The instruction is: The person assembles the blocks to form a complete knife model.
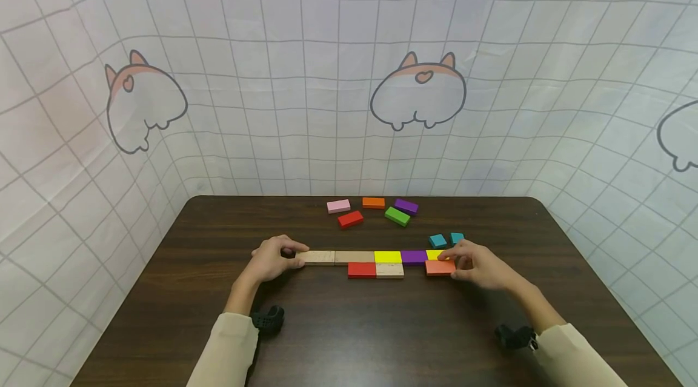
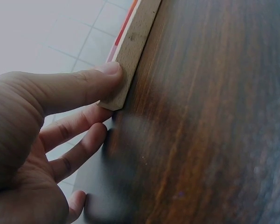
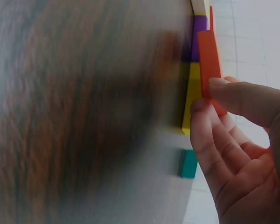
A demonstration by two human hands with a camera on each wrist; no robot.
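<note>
A row of flat blocks lies across the table: two plain wooden ones, a yellow block (image 1: 388, 257), a purple block (image 1: 413, 258) and another yellow block (image 1: 434, 255). At its left end my left hand (image 1: 272, 258) pinches the plain wooden block (image 1: 319, 258) between thumb and fingers. In front of the row, a red block (image 1: 362, 271) and a pale wooden block (image 1: 389, 271) lie end to end. My right hand (image 1: 482, 264) pinches an orange block (image 3: 210, 60) by its right end, partly over the right yellow block, in the head view.
Two teal blocks (image 1: 438, 241) lie just behind the row's right end. Farther back are a pink block (image 1: 339, 206), a red one, an orange block (image 1: 373, 203), a purple one and a green block (image 1: 397, 216). A grid-patterned cloth (image 1: 305, 157) stands behind the table.
</note>
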